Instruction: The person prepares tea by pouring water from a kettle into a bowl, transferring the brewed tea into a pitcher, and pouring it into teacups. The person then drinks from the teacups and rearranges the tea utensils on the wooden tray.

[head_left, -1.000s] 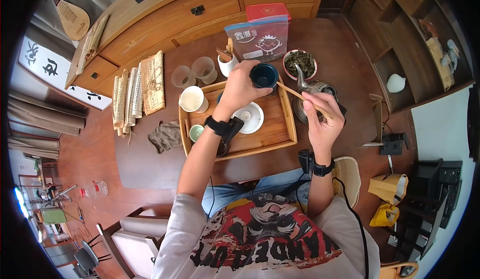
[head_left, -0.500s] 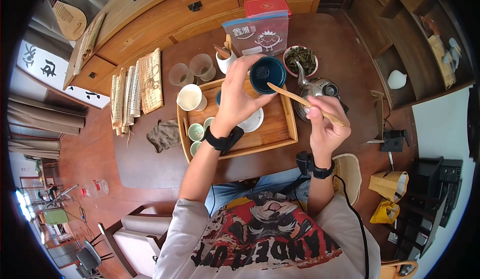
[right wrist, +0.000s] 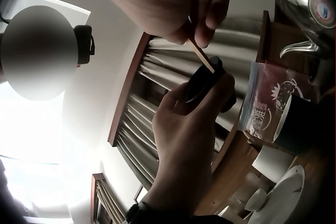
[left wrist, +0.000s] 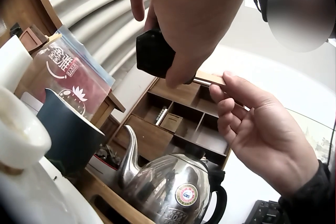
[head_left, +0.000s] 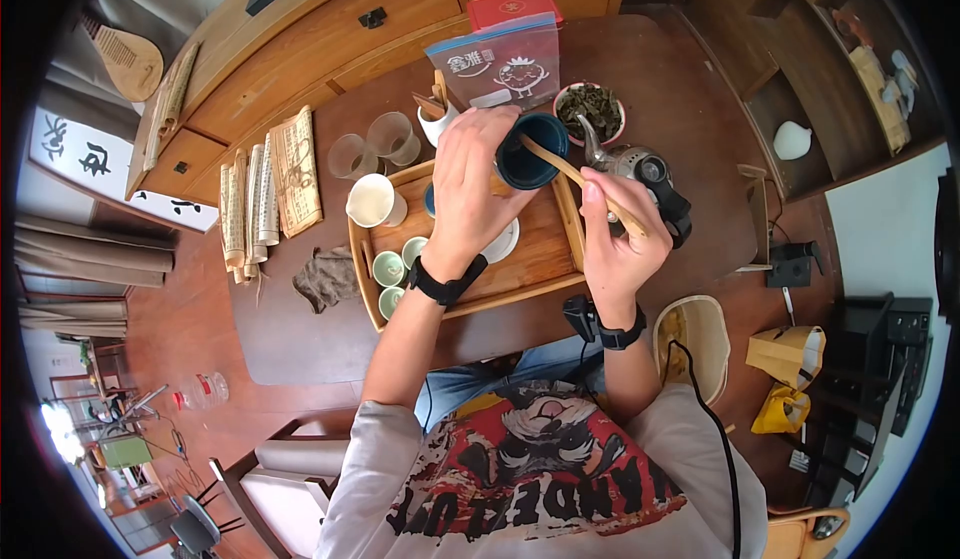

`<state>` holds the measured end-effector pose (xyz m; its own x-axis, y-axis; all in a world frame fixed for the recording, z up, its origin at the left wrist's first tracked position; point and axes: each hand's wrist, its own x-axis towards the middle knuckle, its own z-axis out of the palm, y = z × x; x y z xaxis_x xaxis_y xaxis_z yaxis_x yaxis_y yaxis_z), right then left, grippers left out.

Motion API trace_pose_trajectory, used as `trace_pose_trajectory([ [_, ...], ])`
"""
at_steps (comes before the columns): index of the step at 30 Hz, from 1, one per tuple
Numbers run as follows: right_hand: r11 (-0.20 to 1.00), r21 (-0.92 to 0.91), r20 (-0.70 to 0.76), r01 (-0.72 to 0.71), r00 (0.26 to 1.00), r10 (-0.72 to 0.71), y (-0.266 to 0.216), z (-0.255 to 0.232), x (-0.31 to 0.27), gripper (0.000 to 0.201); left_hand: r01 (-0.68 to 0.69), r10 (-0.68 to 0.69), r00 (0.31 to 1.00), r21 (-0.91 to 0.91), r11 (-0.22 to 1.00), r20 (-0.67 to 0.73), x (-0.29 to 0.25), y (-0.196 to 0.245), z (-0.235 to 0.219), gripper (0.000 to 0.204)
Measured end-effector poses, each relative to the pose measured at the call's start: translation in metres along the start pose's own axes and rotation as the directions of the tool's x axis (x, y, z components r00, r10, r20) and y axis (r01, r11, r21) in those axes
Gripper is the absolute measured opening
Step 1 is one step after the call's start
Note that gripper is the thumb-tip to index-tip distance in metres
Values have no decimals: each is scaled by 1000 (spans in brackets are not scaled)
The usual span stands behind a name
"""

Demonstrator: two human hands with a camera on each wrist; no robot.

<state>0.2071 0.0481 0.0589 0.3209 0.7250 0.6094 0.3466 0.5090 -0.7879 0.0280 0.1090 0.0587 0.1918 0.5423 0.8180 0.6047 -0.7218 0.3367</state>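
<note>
My left hand (head_left: 465, 179) grips a dark teal cup (head_left: 530, 166) above the far side of a wooden tray (head_left: 545, 254), its mouth tilted toward me. In my right hand (head_left: 625, 244) is a slim wooden tea stick (head_left: 562, 165), pinched between thumb and fingers, its far end inside the cup. The right wrist view shows the stick (right wrist: 202, 56) entering the cup's mouth. Under my left hand, a white lid (head_left: 505, 244) lies on the tray. A dark blue pitcher (left wrist: 68, 134) stands on the tray, mostly hidden by my hand in the head view.
A steel kettle (head_left: 645, 167) and a bowl of tea leaves (head_left: 592, 111) stand right of the tray. Behind are a zip bag (head_left: 500, 64) and a white tool holder (head_left: 435, 127). Small green cups (head_left: 389, 269) and a white cup (head_left: 375, 202) occupy the tray's left side.
The cup has tipped further toward me. The stick's tip has gone from the cup's rim to inside it, with my right hand shifting slightly left.
</note>
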Motion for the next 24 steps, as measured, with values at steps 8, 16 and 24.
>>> trace_pose_trajectory([
  [8,995,60,15,75,997,-76,1,7,-4,16,26,-25,999,17,1000,-45,0,5,6,84],
  [16,992,68,11,102,995,-103,5,9,-7,18,71,-69,997,47,996,-39,-5,5,7,80],
  [24,987,-22,-4,160,987,-160,11,11,-4,19,64,-62,998,69,996,-28,-3,2,10,80],
])
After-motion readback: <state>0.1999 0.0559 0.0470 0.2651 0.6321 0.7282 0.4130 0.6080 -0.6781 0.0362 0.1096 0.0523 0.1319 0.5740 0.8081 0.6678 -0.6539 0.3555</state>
